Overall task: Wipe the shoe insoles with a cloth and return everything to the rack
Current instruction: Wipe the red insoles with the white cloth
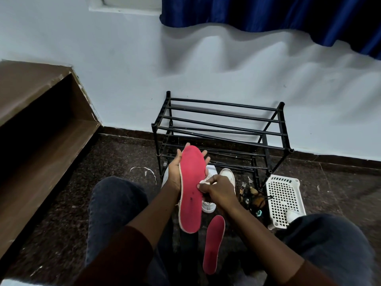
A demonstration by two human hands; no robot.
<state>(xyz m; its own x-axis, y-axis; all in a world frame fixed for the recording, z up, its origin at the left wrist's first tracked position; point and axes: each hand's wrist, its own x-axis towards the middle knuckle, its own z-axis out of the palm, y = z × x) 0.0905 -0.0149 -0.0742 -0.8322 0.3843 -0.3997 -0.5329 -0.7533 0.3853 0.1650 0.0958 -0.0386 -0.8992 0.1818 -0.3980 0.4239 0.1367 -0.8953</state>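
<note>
My left hand [175, 172] holds a red insole [191, 188] upright from behind, fingers showing past its far edge. My right hand [216, 187] grips a small white cloth [204, 182] and presses it on the insole's right edge near the middle. A second red insole [214, 243] lies on the dark floor between my knees. Two white shoes [227, 175] stand on the floor behind my hands, partly hidden. The black metal rack [222, 129] stands against the wall with bare shelves.
A white perforated plastic basket [284, 199] lies on the floor right of the rack, with keys and small items [250, 195] beside it. A brown wooden bench [41, 131] runs along the left. Blue curtain [268, 15] hangs above.
</note>
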